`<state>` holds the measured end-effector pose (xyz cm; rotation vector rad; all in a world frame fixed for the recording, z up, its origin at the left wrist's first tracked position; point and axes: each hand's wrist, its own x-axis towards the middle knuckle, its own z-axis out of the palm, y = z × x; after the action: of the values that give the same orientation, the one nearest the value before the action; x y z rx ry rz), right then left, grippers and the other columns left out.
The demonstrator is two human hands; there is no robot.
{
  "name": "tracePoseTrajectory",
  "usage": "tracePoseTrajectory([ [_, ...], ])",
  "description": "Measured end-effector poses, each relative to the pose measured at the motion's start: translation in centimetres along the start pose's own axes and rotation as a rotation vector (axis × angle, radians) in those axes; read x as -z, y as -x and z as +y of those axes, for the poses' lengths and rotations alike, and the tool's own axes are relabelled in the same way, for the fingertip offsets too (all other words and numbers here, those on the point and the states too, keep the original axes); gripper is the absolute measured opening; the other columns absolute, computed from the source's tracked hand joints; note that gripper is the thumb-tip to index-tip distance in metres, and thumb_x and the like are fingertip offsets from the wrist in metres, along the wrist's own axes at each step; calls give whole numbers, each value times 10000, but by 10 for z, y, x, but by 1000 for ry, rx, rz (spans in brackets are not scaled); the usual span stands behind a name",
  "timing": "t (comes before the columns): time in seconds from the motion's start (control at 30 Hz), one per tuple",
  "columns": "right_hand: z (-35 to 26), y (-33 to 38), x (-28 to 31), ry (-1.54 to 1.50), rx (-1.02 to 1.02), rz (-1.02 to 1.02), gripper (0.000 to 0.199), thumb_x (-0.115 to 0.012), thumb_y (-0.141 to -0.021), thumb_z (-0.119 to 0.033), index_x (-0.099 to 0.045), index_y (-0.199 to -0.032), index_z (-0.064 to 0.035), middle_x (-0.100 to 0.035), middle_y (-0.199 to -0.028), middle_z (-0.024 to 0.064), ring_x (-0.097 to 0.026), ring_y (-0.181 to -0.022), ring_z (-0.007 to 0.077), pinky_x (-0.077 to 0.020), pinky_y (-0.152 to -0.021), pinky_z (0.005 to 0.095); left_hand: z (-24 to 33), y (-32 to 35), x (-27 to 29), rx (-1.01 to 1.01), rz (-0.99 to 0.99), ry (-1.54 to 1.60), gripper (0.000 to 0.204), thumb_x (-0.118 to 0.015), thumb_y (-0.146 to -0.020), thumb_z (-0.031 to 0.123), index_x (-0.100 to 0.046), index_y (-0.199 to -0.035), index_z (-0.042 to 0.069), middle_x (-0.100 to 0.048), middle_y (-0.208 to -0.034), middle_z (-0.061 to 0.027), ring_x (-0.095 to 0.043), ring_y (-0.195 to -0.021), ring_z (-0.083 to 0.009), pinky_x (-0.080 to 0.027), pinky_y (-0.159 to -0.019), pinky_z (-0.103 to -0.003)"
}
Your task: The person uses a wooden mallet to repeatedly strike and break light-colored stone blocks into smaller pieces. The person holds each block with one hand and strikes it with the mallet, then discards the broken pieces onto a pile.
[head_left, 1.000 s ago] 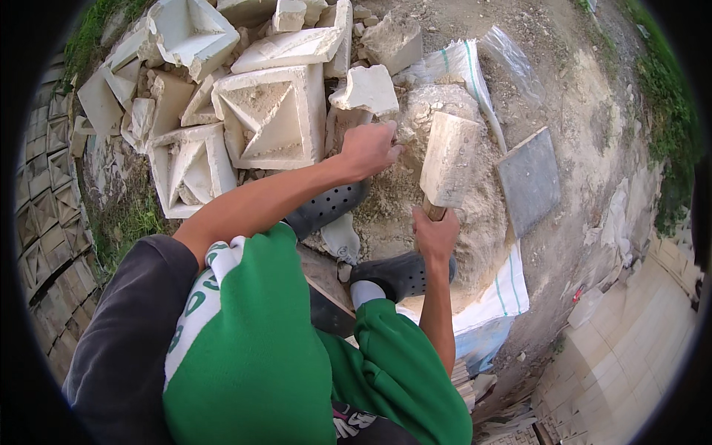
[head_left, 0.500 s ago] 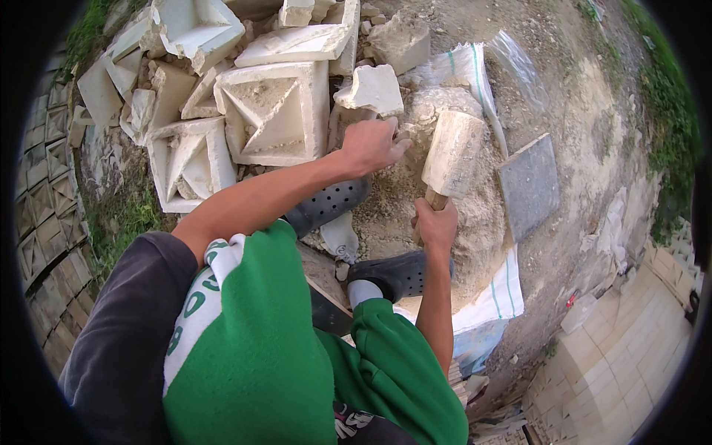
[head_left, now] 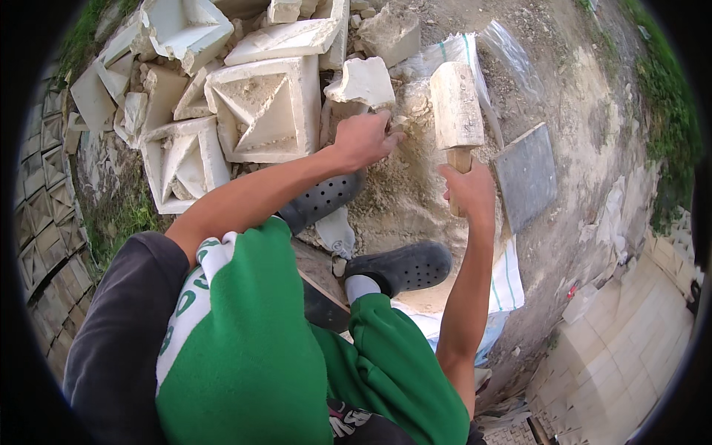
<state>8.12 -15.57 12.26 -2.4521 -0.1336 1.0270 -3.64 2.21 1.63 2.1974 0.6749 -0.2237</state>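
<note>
My right hand [head_left: 470,190] is closed round the handle of a wooden mallet [head_left: 455,105], whose pale, dust-covered head is up above a mound of crushed whitish rubble [head_left: 404,174]. To its left, my left hand [head_left: 362,139] is held low at the edge of the mound with its fingers curled. What those fingers grip, if anything, is hidden. Just beyond them lies a broken white chunk [head_left: 365,81]. A square cast block [head_left: 261,110] with a recessed triangular pattern sits left of that chunk. The mound rests on a white woven sack [head_left: 509,276] with green stripes.
My dark clogs [head_left: 404,268] flank the near side of the mound. More broken cast blocks [head_left: 185,30] are piled at the upper left. A grey flat slab [head_left: 525,176] lies right of the sack. Pale tiles [head_left: 615,348] cover the lower right, and patterned blocks [head_left: 52,193] line the far left.
My right hand has raised the mallet and moved it away from me and slightly right, off the mound. My left hand has shifted a little left, its fingers still curled.
</note>
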Motion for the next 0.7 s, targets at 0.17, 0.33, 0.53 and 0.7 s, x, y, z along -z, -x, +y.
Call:
tracePoseTrajectory([
  [0.17,16,19,1,-50,-92,-62,371,-733,-814,-256,-661,-1046,24,-670,-761,98,-651,-549,179,-527,-569,338,4,0,6,40,-32,-20,437,-640,-928,478,-624,-900,43,-694,-765,-152,-684,-725,-362,-523,-676,-479],
  [0.33,49,37,-15,-136,-160,-35,386,-745,-816,-238,-659,-1074,36,-691,-803,110,-655,-554,174,-522,-544,332,8,1,2,13,26,4,439,-618,-945,458,-619,-907,21,-681,-732,-180,-682,-710,-384,-525,-666,-490],
  [0.53,60,46,-23,-251,-58,179,374,-771,-817,-216,-661,-1063,43,-692,-813,113,-656,-556,182,-521,-547,335,16,-9,2,-50,80,-7,428,-595,-972,425,-601,-950,-3,-688,-735,-211,-685,-709,-423,-523,-650,-523],
  [0.7,45,62,-17,-399,288,387,207,-756,-861,-115,-656,-978,23,-671,-792,78,-630,-594,147,-511,-589,304,22,-15,2,-78,39,-66,401,-564,-1004,379,-554,-1033,-21,-681,-733,-244,-685,-734,-452,-526,-679,-556],
])
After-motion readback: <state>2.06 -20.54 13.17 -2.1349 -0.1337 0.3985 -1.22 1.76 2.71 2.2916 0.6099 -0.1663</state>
